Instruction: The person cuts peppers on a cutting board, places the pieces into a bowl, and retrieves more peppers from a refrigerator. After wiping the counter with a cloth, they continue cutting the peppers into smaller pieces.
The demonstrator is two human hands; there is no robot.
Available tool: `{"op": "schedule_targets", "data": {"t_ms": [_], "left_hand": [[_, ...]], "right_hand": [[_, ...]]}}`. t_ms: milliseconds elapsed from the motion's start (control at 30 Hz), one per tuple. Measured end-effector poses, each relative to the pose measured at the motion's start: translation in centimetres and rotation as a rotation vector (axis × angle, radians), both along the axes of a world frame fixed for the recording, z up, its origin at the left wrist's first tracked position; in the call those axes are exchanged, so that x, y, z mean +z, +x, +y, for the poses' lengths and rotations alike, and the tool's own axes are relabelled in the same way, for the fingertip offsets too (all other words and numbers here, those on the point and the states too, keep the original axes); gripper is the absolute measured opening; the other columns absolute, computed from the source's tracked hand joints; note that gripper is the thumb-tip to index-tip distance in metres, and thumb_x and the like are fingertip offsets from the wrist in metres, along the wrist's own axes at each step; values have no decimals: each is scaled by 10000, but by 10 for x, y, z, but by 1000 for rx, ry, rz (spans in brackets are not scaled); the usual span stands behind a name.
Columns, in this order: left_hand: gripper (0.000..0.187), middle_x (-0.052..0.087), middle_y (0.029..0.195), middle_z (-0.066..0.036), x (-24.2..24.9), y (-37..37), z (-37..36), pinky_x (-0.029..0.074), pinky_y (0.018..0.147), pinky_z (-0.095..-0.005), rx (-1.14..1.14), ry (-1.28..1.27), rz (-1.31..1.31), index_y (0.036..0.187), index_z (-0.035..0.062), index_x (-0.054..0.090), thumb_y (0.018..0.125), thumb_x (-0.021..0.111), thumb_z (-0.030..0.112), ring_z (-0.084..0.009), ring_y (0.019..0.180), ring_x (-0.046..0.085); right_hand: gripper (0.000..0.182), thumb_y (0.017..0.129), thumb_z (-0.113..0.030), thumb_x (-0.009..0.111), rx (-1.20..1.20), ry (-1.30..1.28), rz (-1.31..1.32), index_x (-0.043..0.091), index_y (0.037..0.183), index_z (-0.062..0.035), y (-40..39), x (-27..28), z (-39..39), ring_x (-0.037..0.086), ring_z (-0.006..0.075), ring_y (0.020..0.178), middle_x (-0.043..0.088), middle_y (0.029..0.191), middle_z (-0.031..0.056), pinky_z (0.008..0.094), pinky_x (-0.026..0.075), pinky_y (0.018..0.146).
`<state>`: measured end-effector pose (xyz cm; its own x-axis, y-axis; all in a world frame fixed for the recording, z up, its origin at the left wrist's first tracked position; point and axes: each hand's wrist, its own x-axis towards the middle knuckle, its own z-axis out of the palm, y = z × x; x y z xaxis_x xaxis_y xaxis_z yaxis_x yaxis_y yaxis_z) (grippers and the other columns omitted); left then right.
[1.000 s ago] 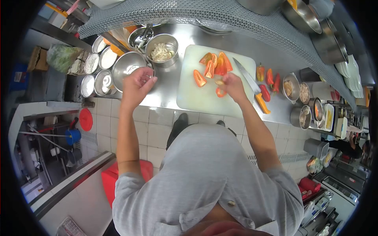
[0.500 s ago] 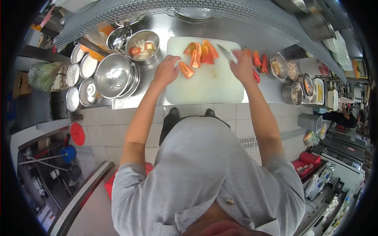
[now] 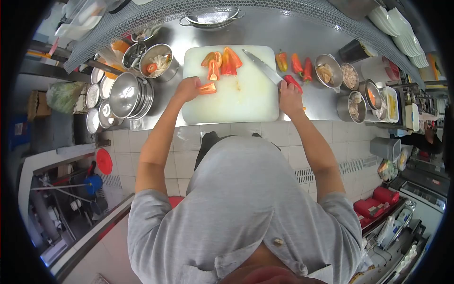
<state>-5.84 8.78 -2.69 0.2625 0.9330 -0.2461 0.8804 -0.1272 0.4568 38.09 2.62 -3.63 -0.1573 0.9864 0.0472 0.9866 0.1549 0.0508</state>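
Observation:
My left hand (image 3: 188, 89) is closed on one end of a cut pepper piece (image 3: 207, 88) at the left part of the white cutting board (image 3: 255, 106). More cut orange-red pepper pieces (image 3: 229, 64) lie near the board's far edge. At the board's right edge, my right hand (image 3: 290, 98) is closed round the handle of a knife (image 3: 261, 65), whose blade points up and left over the board. A red pepper (image 3: 292, 84) touches the fingers of my right hand. Beyond it lie whole peppers, one yellow-orange (image 3: 282, 61) and others red (image 3: 307, 69).
A steel pot with vegetables (image 3: 159, 62) and stacked steel bowls (image 3: 126, 96) stand left of the board. On the right are a bowl of pale food (image 3: 327, 71) and several other containers. A steel colander (image 3: 211, 18) sits at the back. A person in dark clothing (image 3: 418, 141) is far right.
The view has shifted. My left hand now grips the cut piece it was beside. The knife shows more clearly, and a red pepper is now at my right hand's fingers.

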Motion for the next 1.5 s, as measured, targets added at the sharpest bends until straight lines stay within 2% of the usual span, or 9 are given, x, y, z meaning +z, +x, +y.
{"op": "schedule_targets", "data": {"t_ms": [133, 233, 367, 533, 633, 1033, 1133, 1333, 1500], "left_hand": [[201, 738, 871, -109, 23, 8, -21, 583, 599, -345, 95, -113, -210, 1032, 12, 696, 869, 717, 128, -184, 723, 725], [183, 766, 911, -156, 41, 21, -31, 593, 719, -387, 188, -75, -267, 980, 6, 714, 840, 702, 123, -280, 790, 749], [192, 769, 928, -161, 45, 36, -33, 599, 727, -378, 268, -45, -311, 987, 11, 746, 835, 710, 122, -276, 782, 751], [223, 770, 940, -166, 39, 50, -30, 601, 739, -369, 211, 32, -329, 1033, 30, 784, 845, 715, 128, -265, 799, 754], [224, 742, 810, -83, 43, 59, -31, 557, 601, -279, 188, 33, -346, 1071, -20, 758, 888, 705, 98, -118, 647, 681], [253, 764, 881, -140, 42, 56, -30, 583, 643, -309, 311, -83, -423, 1059, -28, 766, 853, 736, 117, -166, 671, 730], [256, 762, 874, -143, 41, 56, -31, 586, 642, -306, 332, -95, -509, 1060, -35, 764, 862, 734, 125, -165, 664, 730], [236, 782, 951, -152, 50, 57, -25, 601, 769, -351, 136, 116, -282, 1041, 11, 775, 828, 719, 94, -240, 825, 766], [225, 780, 977, -149, 68, 63, -25, 591, 829, -368, 120, 81, -199, 1018, 35, 780, 815, 685, 48, -277, 911, 756]], "right_hand": [[427, 923, -132, 606, -31, -99, 230, 488, 1321, -35, 7, 8, -1, 681, 452, 997, 635, 1129, 259, 527, 571, 851], [424, 978, -174, 591, -53, -153, 528, 477, 1365, -42, 9, 37, -23, 680, 472, 990, 661, 1112, 280, 531, 558, 857], [425, 1035, -230, 589, 33, -434, 759, 503, 1411, -52, 14, 85, -75, 687, 448, 987, 694, 1062, 278, 529, 538, 860], [562, 1034, -188, 582, 245, -503, 734, 433, 1575, -216, -3, 100, -120, 690, 428, 950, 709, 1051, 243, 506, 546, 861], [594, 1034, -174, 573, 268, -572, 717, 402, 1599, -231, -15, 105, -121, 688, 418, 920, 715, 1002, 231, 507, 543, 854], [624, 1012, -136, 547, 256, -711, 645, 385, 1612, -194, -35, 119, -108, 691, 414, 900, 703, 944, 240, 506, 549, 840], [662, 975, -78, 507, 259, -683, 345, 382, 1618, -180, -43, 108, -108, 704, 410, 913, 694, 983, 254, 503, 566, 828], [713, 929, -37, 487, 283, -693, 273, 382, 1620, -183, -45, 114, -106, 713, 396, 891, 691, 971, 249, 514, 577, 790], [677, 937, -82, 560, 351, -560, 333, 432, 1592, -195, -21, 132, -108, 704, 378, 798, 687, 868, 211, 505, 578, 738]]}}
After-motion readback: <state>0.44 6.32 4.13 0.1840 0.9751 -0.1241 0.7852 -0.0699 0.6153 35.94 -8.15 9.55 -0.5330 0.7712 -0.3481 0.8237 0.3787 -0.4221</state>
